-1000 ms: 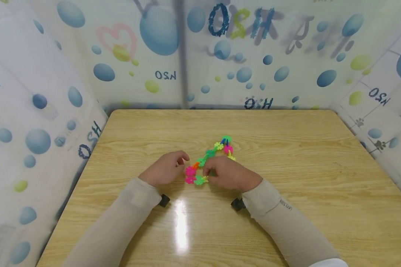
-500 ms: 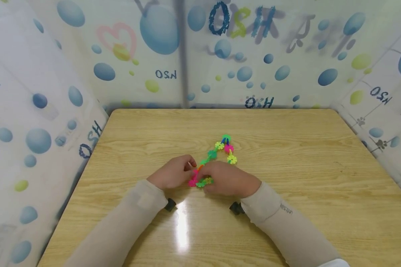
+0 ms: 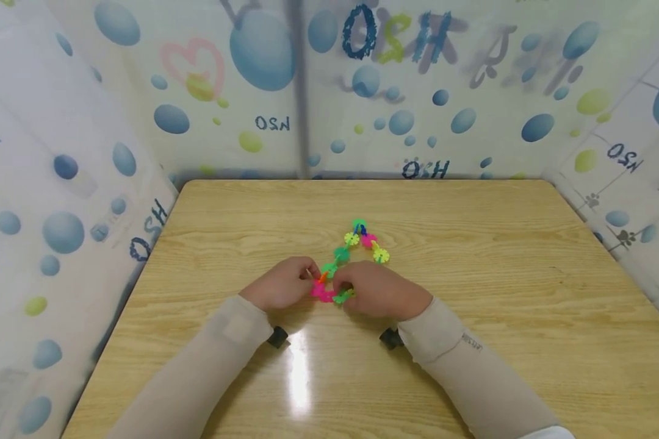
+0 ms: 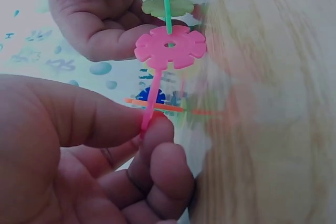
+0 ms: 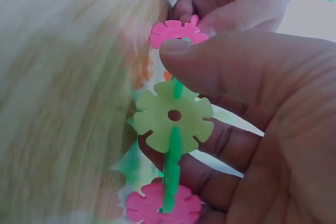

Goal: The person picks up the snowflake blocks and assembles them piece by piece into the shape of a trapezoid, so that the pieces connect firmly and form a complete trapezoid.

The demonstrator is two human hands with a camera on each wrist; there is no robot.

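Note:
A chain of notched plastic snowflake discs bends across the table. My left hand (image 3: 282, 283) pinches a pink disc (image 4: 153, 95) between thumb and curled fingers. That disc, seen edge-on, meets the rim of a second pink disc (image 4: 170, 48); how deeply they are slotted cannot be told. My right hand (image 3: 381, 289) holds a green disc (image 3: 342, 297) just beyond, its thumb over the piece. In the right wrist view, a yellow-green disc (image 4: 168, 6) (image 5: 173, 116) follows below the thumb, then another green disc (image 5: 171, 174) and a pink one (image 5: 163, 205). The right hand hides part of the chain.
Farther along the chain lie an orange disc (image 3: 323, 277), a teal disc (image 3: 342, 254), yellow discs (image 3: 381, 255) and a green disc (image 3: 359, 225) at the far bend. The wooden table (image 3: 472, 244) meets patterned walls (image 3: 445, 134) at its back and sides.
My left hand has moved right and now pinches a pink disc, where a second ago it was apart from the chain. The two pink discs have come together. The chain's far bend has shifted left.

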